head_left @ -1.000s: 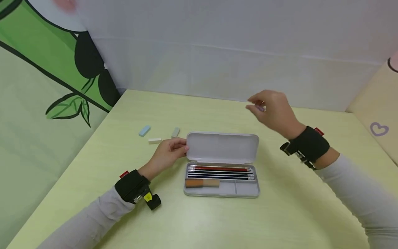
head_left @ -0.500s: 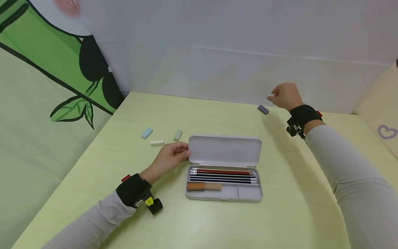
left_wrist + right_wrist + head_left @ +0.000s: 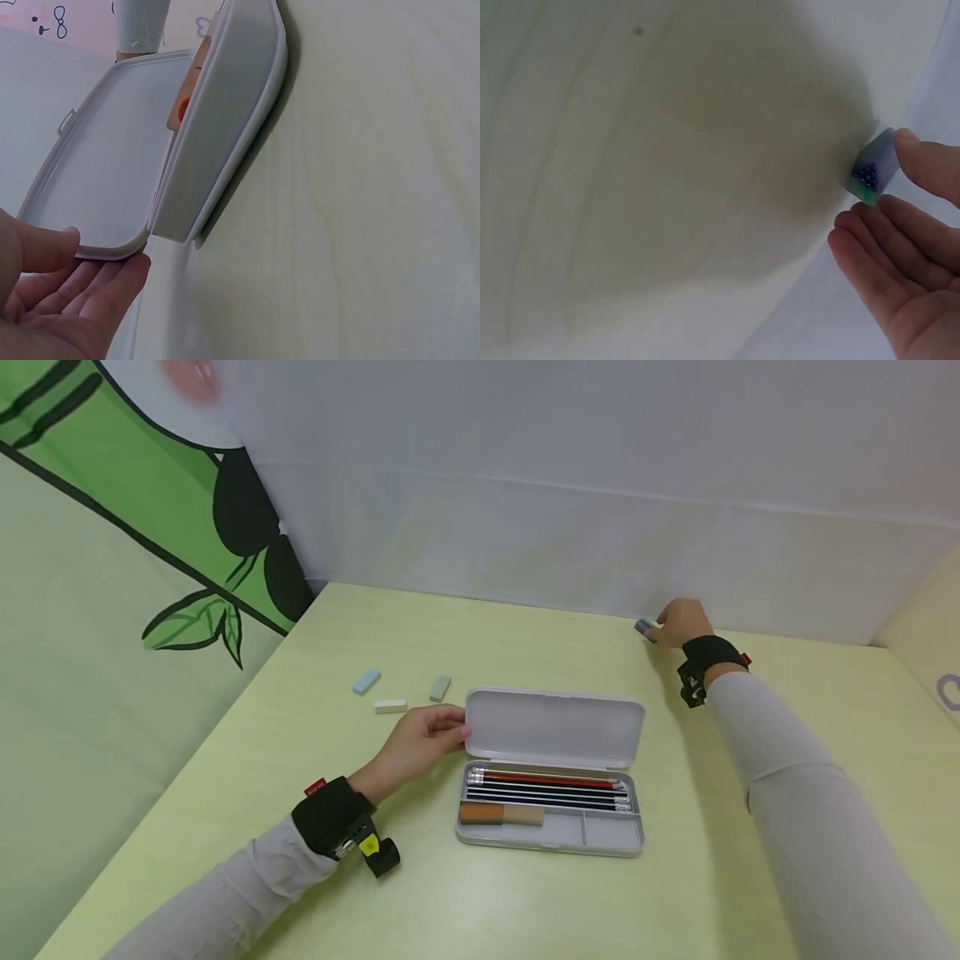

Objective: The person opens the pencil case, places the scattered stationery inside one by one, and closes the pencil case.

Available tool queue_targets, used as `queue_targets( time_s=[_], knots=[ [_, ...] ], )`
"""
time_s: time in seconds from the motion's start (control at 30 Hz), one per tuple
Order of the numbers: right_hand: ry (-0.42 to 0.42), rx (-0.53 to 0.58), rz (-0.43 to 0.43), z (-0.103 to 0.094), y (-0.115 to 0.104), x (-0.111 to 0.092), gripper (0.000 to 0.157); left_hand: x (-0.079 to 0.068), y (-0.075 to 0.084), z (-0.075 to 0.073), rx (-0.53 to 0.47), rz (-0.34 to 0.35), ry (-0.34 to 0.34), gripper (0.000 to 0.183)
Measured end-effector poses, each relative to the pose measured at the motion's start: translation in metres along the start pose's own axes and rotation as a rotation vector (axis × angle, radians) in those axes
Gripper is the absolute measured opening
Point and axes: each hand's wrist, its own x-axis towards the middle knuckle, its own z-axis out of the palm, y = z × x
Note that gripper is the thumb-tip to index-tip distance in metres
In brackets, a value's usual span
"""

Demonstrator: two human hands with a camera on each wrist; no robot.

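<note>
My left hand (image 3: 420,743) pinches the left edge of the raised lid (image 3: 555,724) of a grey pencil case (image 3: 491,838). In the left wrist view the thumb lies on the lid's inner face, with the fingers beneath its rim. At the table's far edge, my right hand (image 3: 682,623) reaches a small purple eraser (image 3: 885,157) with a grape-like print. Its thumb and fingertips stand on either side of the eraser, right at its surface. Inside the case lie several pencils (image 3: 547,791), with an orange block (image 3: 482,812) and a tan block (image 3: 523,814) end to end in front.
Left of the lid, a blue block (image 3: 367,682), a white block (image 3: 391,706) and a grey-green block (image 3: 440,687) lie on the pale table (image 3: 300,693). A white cloth wall (image 3: 525,527) rises behind the table, with a printed green panel at left.
My right hand moved out to the far edge, hovered beyond the purple eraser, then came down to it. My left hand keeps its hold on the lid. The head view shifted slightly.
</note>
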Motion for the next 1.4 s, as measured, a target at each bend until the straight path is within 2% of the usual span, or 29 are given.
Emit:
queue_targets(
  time_s=[0.23, 0.4, 0.47, 0.57, 0.7, 0.8, 0.93, 1.03, 1.13, 1.23, 1.4],
  knots=[
    [0.029, 0.005, -0.008, 0.017, 0.009, -0.002, 0.034, 0.000, -0.003, 0.002, 0.007, -0.005, -0.024, 0.028],
    [0.148, 0.079, -0.049, -0.002, -0.010, -0.007, 0.032, -0.001, 0.001, -0.002, 0.022, 0.003, 0.005, 0.028],
    [0.194, 0.128, -0.081, -0.012, -0.021, -0.016, 0.031, -0.002, 0.001, -0.003, 0.023, -0.002, 0.009, 0.028],
    [0.249, 0.183, -0.140, -0.028, -0.039, -0.035, 0.030, -0.001, -0.001, -0.004, 0.025, -0.006, 0.012, 0.029],
    [0.340, 0.197, -0.234, -0.041, -0.061, -0.068, 0.026, -0.001, -0.002, -0.005, 0.031, -0.010, 0.001, 0.029],
    [0.403, 0.185, -0.310, -0.045, -0.078, -0.098, 0.024, 0.000, -0.002, -0.004, 0.038, -0.014, -0.011, 0.029],
    [0.441, 0.181, -0.433, -0.041, -0.103, -0.141, 0.023, 0.002, -0.003, -0.004, 0.042, -0.021, -0.016, 0.030],
    [0.429, 0.194, -0.527, -0.032, -0.120, -0.169, 0.023, 0.003, -0.003, -0.005, 0.040, -0.021, -0.011, 0.030],
    [0.372, 0.192, -0.598, -0.018, -0.134, -0.192, 0.024, 0.003, -0.003, -0.005, 0.039, -0.015, -0.012, 0.030],
    [0.265, 0.191, -0.611, -0.002, -0.143, -0.212, 0.025, 0.003, -0.003, -0.005, 0.044, -0.013, -0.017, 0.031],
    [0.120, 0.175, -0.557, 0.018, -0.152, -0.235, 0.023, 0.002, -0.004, -0.004, 0.050, -0.020, -0.023, 0.031]
  ],
)
